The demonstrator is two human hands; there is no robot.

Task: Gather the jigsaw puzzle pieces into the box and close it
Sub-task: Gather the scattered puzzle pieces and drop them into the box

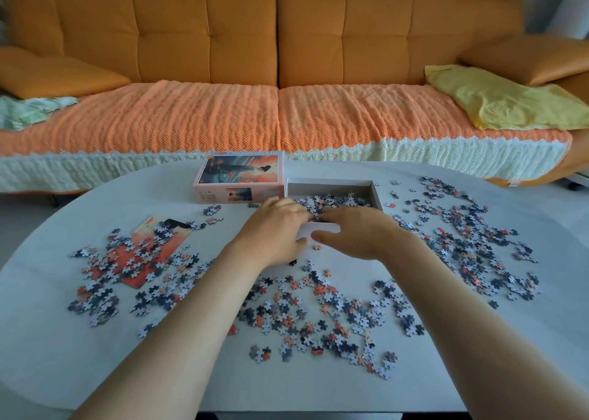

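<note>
Right grip [357, 231] spread, left grip [274, 228] unclear, both touching pieces [338, 201] in box [328, 187].

The left hand [274, 230] and right hand [355, 232] meet over the open box [328, 186], fingers among its puzzle pieces [338, 201], with more strewn on the table [63, 356].

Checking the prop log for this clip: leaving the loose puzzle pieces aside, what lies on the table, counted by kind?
Open box tray: 1
Box lid: 1
Printed picture sheet: 1
Total: 3
Loose pieces: too many to count, some already in the tray.
</note>
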